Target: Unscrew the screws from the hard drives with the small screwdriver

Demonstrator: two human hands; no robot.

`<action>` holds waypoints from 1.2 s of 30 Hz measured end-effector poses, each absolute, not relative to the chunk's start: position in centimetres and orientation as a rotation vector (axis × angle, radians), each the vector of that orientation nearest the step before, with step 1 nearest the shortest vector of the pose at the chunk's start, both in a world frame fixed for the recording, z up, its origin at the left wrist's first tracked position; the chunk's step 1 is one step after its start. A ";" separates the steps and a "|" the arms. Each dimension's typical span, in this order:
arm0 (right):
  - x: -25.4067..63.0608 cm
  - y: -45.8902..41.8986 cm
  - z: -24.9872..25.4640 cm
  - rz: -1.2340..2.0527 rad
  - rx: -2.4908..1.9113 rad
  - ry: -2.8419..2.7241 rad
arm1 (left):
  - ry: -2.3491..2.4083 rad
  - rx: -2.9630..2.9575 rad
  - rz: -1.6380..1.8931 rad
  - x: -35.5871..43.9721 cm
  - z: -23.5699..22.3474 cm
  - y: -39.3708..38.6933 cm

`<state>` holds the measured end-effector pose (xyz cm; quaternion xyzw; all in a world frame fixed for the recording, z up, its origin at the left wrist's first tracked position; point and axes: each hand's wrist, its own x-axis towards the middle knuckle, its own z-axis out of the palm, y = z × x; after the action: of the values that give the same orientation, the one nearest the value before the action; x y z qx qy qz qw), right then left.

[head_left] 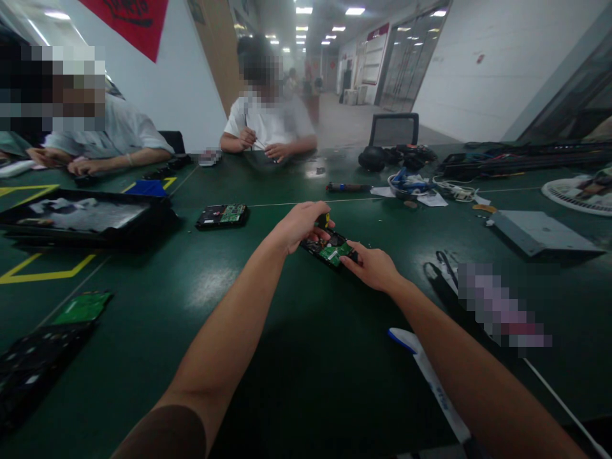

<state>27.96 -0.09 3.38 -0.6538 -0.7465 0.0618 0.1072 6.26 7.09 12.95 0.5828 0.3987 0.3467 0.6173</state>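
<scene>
Just ahead of me on the green table lies a hard drive [335, 252] in a black case, its green circuit board facing up. My right hand [373, 264] grips its near right end between thumb and fingers. Over its far left end, my left hand [303, 228] is closed around a short black-and-yellow tool [325, 220]. Fingers hide most of this tool, and its tip cannot be made out. A second hard drive [222, 216] lies apart to the left, board side up.
A black tray [162, 213] stands left, above black parts with a green board [81, 308]. At right are a grey metal box [545, 231], cables [411, 185] and a white-and-blue strip [440, 386] beneath my right forearm. Two people [272, 124] sit across the table.
</scene>
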 end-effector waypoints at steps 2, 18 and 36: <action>28.0 -0.1 3.4 0.192 -1.916 -2.200 | 0.924 1.419 0.812 6.2 13.0 7.0; 27.9 -0.2 3.3 0.194 -1.917 -2.184 | 0.893 1.279 0.767 6.3 13.3 6.8; 28.0 -0.1 3.3 0.204 -1.903 -2.193 | 0.890 1.328 0.768 6.2 13.1 7.0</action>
<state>28.00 -0.11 3.34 -0.6494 -0.7484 0.0695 0.1154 6.23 7.02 13.09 0.5802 0.3890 0.3356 0.6320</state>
